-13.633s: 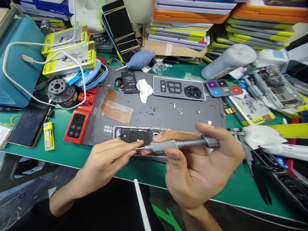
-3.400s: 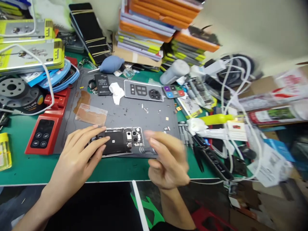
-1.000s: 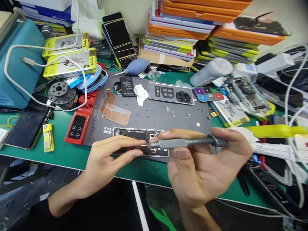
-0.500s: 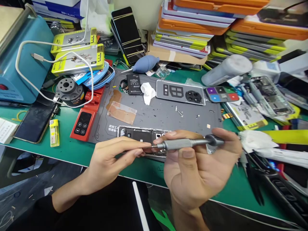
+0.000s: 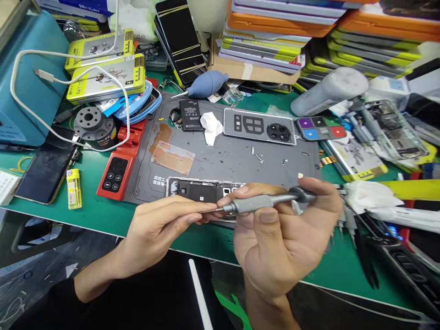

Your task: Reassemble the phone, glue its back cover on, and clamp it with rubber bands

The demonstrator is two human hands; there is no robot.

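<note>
My right hand [image 5: 285, 247] is closed around a grey metal screwdriver [image 5: 252, 204] with a knurled grip, held nearly level with its tip pointing left. The dark cap end rests against my right index finger. My left hand [image 5: 154, 233] is closed in a pinch at the tip of the screwdriver's thin shaft; whatever sits between its thumb and fingers is too small to make out. Behind and below both hands lies an opened phone [image 5: 202, 191], its dark inner parts showing. My hands cover much of its near side.
A grey work mat [image 5: 220, 160] carries a phone back cover [image 5: 259, 126], a battery [image 5: 191, 115], a white tissue [image 5: 211, 128] and loose screws. A red device [image 5: 113, 176] borders it on the left. Tweezers [image 5: 366, 261] and other tools crowd the right.
The view has tilted slightly, so the bench things sit a little higher in the picture. Both hands and the screwdriver keep nearly the same pose.
</note>
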